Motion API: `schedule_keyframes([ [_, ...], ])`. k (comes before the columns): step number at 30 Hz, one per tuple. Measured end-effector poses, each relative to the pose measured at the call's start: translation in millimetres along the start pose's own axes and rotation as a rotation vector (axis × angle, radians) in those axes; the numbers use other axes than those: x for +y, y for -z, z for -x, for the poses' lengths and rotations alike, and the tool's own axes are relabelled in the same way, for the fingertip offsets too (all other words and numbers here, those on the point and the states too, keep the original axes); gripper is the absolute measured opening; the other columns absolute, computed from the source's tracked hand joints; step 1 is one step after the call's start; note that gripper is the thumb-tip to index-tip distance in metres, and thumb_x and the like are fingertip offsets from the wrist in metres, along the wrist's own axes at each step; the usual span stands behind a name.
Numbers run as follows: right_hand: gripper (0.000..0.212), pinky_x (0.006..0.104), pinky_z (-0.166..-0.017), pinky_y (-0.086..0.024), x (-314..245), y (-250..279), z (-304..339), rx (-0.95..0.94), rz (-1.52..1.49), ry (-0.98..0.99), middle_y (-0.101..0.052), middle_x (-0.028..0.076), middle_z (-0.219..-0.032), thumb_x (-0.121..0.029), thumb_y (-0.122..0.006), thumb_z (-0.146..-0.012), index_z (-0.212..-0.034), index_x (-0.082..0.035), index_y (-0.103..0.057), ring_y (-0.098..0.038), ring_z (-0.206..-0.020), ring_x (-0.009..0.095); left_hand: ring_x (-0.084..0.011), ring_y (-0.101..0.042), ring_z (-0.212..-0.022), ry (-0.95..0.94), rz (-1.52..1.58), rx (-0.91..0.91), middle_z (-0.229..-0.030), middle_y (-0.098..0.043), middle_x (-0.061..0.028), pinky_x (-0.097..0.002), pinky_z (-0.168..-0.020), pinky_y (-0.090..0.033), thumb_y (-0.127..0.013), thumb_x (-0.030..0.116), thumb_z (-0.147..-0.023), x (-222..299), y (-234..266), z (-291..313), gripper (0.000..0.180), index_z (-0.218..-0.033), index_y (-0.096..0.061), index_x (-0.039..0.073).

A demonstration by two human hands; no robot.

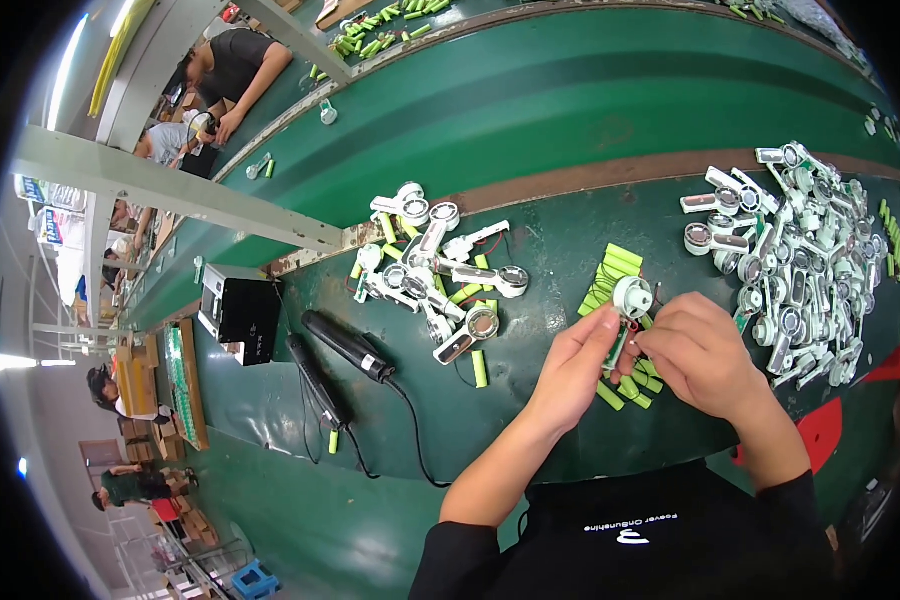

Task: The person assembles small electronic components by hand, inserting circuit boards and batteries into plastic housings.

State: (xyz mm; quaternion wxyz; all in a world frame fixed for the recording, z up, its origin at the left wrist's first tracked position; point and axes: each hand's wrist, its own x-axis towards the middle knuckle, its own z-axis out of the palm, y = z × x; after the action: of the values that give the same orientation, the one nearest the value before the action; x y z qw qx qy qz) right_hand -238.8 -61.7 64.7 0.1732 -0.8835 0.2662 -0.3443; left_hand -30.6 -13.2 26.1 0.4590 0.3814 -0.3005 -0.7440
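My left hand (573, 368) is closed around a small pale-green and white handheld fan body (631, 297), its round head pointing away from me. My right hand (698, 352) pinches at the fan's lower part, where thin red and dark wires show. Whatever is between the right fingertips is too small to make out. Under and beyond both hands lie light-green cylindrical battery cells (622, 262), some with red wires. More cells lie just below the fingers, partly hidden by the hands.
At right is a large heap of fan bodies (805, 265). A smaller pile of fan bodies (432, 262) mixed with cells lies left of centre. Two black corded tools (350, 345) and a black-and-white box (242, 315) are further left. Beyond runs a green conveyor belt (590, 110); people work past it.
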Motion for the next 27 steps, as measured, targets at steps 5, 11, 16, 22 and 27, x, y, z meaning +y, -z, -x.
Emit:
schedule_keyframes([
  [5, 0.03, 0.044, -0.077, -0.054, -2, -8, -3, -0.028, 0.061, 0.044, -0.068, 0.008, -0.097, -0.003, -0.082, -0.077, -0.107, -0.002, -0.075, -0.068, -0.091, 0.03, -0.0079, -0.053, -0.083, 0.014, 0.069, 0.064, -0.108, -0.067, 0.0007, -0.0248, -0.07, -0.039, -0.038, 0.035, -0.122, -3, 6, -1, 0.059, -0.171, -0.05, 0.005],
  [11, 0.027, 0.0472, -0.085, -0.055, -12, -12, -15, -0.041, 0.065, 0.12, -0.071, 0.009, -0.103, -0.009, -0.079, -0.079, -0.104, -0.002, -0.074, -0.069, -0.102, 0.032, -0.0068, -0.052, -0.092, -0.02, 0.051, 0.094, -0.126, -0.067, 0.0025, -0.0259, -0.072, -0.041, -0.038, 0.027, -0.115, -8, 2, -4, 0.06, -0.169, -0.051, 0.005],
  [16, 0.028, 0.0497, -0.093, -0.056, -8, -23, -13, -0.019, 0.094, 0.165, -0.071, 0.01, -0.111, -0.011, -0.079, -0.078, -0.103, -0.003, -0.073, -0.068, -0.113, 0.033, -0.0067, -0.047, -0.079, 0.119, 0.113, 0.101, -0.112, -0.064, 0.0036, -0.0247, -0.065, -0.035, -0.04, 0.026, -0.111, -6, 2, 0, 0.06, -0.166, -0.055, 0.007],
  [22, 0.028, 0.0492, -0.091, -0.056, -6, -34, -14, -0.031, 0.016, 0.16, -0.071, 0.01, -0.111, -0.008, -0.079, -0.076, -0.102, -0.003, -0.073, -0.069, -0.113, 0.034, -0.0067, -0.048, -0.081, 0.175, 0.166, 0.034, -0.102, -0.059, 0.003, -0.0247, -0.064, -0.035, -0.038, 0.028, -0.114, -15, 11, -2, 0.056, -0.163, -0.053, 0.007],
  [27, 0.029, 0.0481, -0.091, -0.056, -5, -34, -15, -0.041, -0.049, 0.125, -0.071, 0.011, -0.11, -0.004, -0.079, -0.074, -0.102, -0.003, -0.073, -0.07, -0.109, 0.035, -0.0069, -0.046, -0.077, 0.204, 0.194, 0.088, -0.101, -0.058, 0.0027, -0.0252, -0.062, -0.034, -0.037, 0.026, -0.114, -12, 7, -3, 0.054, -0.161, -0.055, 0.006],
])
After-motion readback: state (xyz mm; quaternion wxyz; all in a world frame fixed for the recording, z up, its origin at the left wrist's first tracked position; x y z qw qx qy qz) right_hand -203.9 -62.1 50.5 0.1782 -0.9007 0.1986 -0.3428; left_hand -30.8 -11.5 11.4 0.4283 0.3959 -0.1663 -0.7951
